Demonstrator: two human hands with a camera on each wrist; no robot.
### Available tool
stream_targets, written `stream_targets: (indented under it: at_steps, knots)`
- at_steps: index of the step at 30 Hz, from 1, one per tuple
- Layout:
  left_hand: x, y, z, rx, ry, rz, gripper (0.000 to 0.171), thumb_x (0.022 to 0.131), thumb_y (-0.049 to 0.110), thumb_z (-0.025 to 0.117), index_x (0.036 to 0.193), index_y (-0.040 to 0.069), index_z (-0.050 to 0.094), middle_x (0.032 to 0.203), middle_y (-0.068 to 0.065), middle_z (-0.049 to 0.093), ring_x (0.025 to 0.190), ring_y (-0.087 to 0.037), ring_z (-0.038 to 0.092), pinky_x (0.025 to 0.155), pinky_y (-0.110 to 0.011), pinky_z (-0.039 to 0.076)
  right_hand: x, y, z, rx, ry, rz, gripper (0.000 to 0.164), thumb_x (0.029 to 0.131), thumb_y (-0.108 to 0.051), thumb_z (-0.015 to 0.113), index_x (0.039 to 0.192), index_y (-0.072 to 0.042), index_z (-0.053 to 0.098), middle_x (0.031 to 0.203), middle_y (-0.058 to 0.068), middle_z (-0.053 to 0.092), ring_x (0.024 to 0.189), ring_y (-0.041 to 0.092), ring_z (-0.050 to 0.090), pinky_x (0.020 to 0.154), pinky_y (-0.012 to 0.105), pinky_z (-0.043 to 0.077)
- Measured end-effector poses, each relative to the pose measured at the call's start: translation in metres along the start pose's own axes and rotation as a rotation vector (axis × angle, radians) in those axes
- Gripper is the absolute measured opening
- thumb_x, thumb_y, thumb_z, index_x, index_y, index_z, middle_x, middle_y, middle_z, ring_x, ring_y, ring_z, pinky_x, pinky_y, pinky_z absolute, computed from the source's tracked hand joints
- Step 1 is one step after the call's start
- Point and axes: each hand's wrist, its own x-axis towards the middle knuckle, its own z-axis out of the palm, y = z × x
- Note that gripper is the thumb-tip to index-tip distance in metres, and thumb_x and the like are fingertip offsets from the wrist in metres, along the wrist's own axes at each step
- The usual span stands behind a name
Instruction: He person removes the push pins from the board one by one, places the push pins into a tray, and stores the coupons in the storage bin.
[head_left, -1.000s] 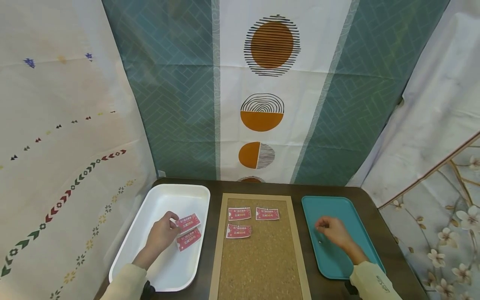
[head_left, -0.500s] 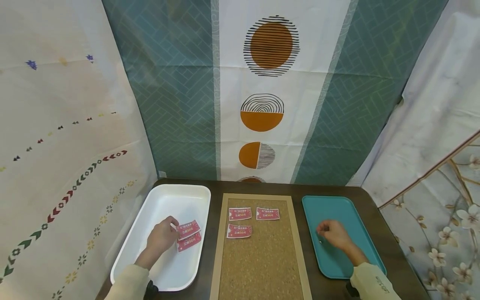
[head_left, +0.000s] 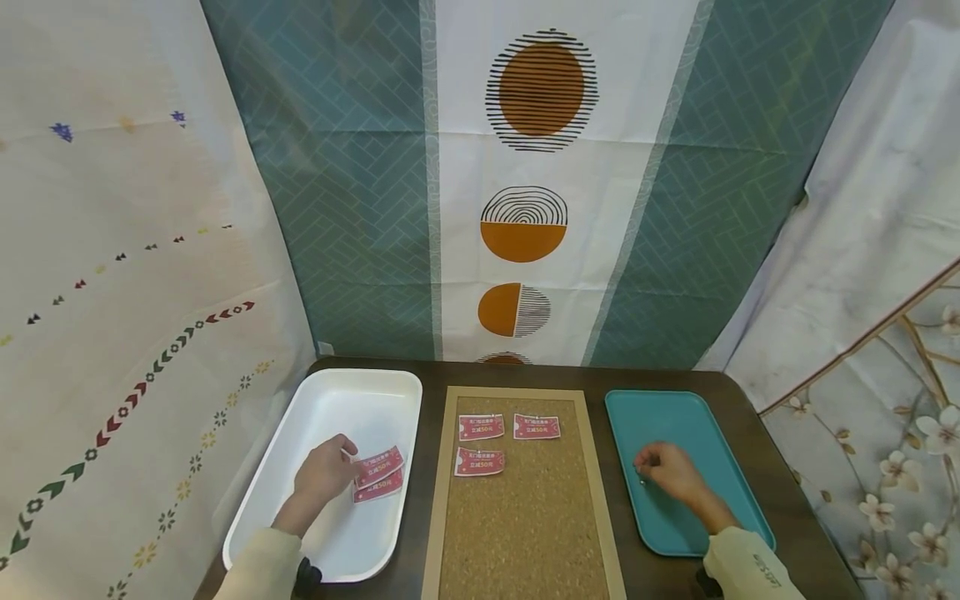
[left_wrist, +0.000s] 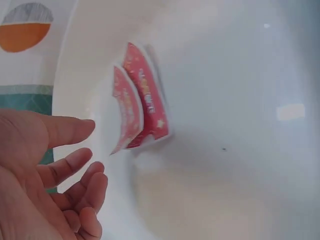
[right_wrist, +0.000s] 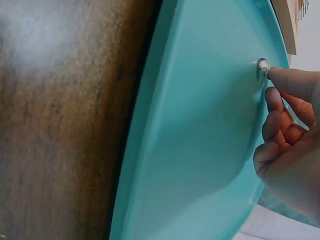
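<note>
In the white tray [head_left: 247,492], two red paper coupons [head_left: 378,467] with white and yellow print overlap. My left hand [head_left: 324,475] is over this tray at the coupons' left end. Its thumb and fingers are spread apart in the left wrist view, with a small gap to the curled upper coupon [left_wrist: 129,107]. Over the teal tray [head_left: 675,412], my right hand [head_left: 667,471] has its fingers curled. A small silver pushpin [right_wrist: 263,66] is at the thumb tip, low over the tray floor; the index fingertip is mostly hidden behind the thumb.
Between the trays lies a wood-framed cork board [head_left: 532,525]. Three red coupons [head_left: 480,462] are pinned near its top. Everything stands on a dark brown table [head_left: 585,379], with a patterned curtain [head_left: 360,208] behind and light fabric at both sides.
The upper coupon has shifted and turned, overlapping the lower one more. My left hand has moved slightly down and right. My right hand has come a little lower, closer to the pushpin.
</note>
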Motion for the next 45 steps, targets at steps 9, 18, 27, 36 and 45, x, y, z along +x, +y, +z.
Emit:
stream_targets:
  at_steps: [9,18,27,36,45]
  knots:
    - [0.007,0.016,-0.012,-0.084,0.118,0.083,0.036,0.098,0.024,0.072,0.121,-0.001,0.064,0.108,-0.020,0.070,0.084,-0.027,0.067,0.067,-0.038,0.055,0.005,-0.006,-0.003,-0.019,0.031,0.015,0.012,0.090,-0.009,0.080,0.101,-0.004,0.079,0.092,0.004,0.072,0.086,0.018,0.062,0.074,0.039,0.050]
    - [0.015,0.039,-0.007,-0.172,0.143,0.135,0.042,0.100,0.025,0.070,0.132,0.001,0.058,0.110,-0.019,0.071,0.084,-0.025,0.067,0.067,-0.036,0.055,0.020,-0.017,-0.004,-0.011,0.070,0.008,0.013,0.093,-0.011,0.077,0.104,-0.005,0.079,0.093,0.003,0.073,0.081,0.015,0.062,0.070,0.036,0.050]
    - [0.021,0.065,0.004,-0.243,0.176,0.208,0.040,0.101,0.027,0.071,0.133,0.007,0.059,0.111,-0.014,0.073,0.087,-0.024,0.068,0.079,-0.040,0.060,0.035,-0.037,0.003,0.003,0.094,-0.062,0.014,0.095,-0.011,0.077,0.106,-0.003,0.080,0.098,0.006,0.078,0.082,0.015,0.063,0.070,0.033,0.050]
    - [0.032,0.099,0.022,-0.262,0.174,0.303,0.037,0.098,0.022,0.075,0.129,0.007,0.062,0.103,-0.011,0.073,0.078,-0.019,0.065,0.064,-0.031,0.051,0.053,-0.059,0.014,0.030,0.067,-0.051,0.013,0.098,-0.011,0.074,0.107,-0.004,0.079,0.099,0.004,0.077,0.086,0.018,0.064,0.073,0.037,0.053]
    - [0.041,0.137,0.035,-0.236,0.184,0.397,0.032,0.096,0.018,0.075,0.125,0.007,0.066,0.101,-0.009,0.074,0.083,-0.021,0.069,0.068,-0.035,0.053,0.070,-0.074,0.024,0.075,0.068,-0.037,0.009,0.098,-0.009,0.074,0.104,-0.003,0.077,0.094,0.004,0.076,0.082,0.016,0.063,0.071,0.033,0.053]
